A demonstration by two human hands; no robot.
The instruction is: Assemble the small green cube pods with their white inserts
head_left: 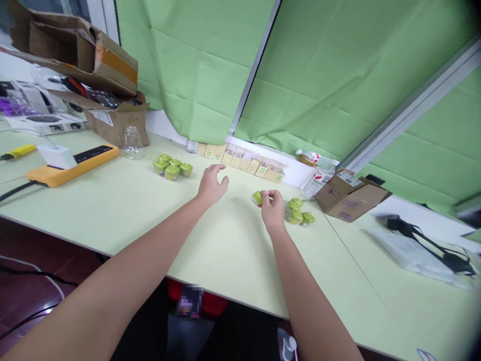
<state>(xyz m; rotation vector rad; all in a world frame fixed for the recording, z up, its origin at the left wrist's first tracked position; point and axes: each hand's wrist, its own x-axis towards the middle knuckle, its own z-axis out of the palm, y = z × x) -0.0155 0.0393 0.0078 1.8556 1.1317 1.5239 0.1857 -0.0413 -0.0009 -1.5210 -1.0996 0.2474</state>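
Between the thumb and fingers of my right hand point(273, 206) is a small green-topped clear cup point(257, 198), raised a little over the table. What is inside the cup I cannot make out. Just right of that hand stands a group of similar green-topped cups point(295, 215). My left hand point(213, 184) hovers over the middle of the table, thumb and fingers apart, with nothing in it. Another cluster of green-topped cups point(172, 170) sits to its left. Beyond both hands, a row of small tan boxes point(240, 159) lines the wall.
An orange power strip point(93, 156) with a white plug lies at left, near a clear plastic jar point(133, 143) and stacked cardboard boxes point(116, 123). Plastic bottles point(317, 181) and an open carton point(349, 196) stand back right. A plastic bag point(409, 253) with black straps lies far right.
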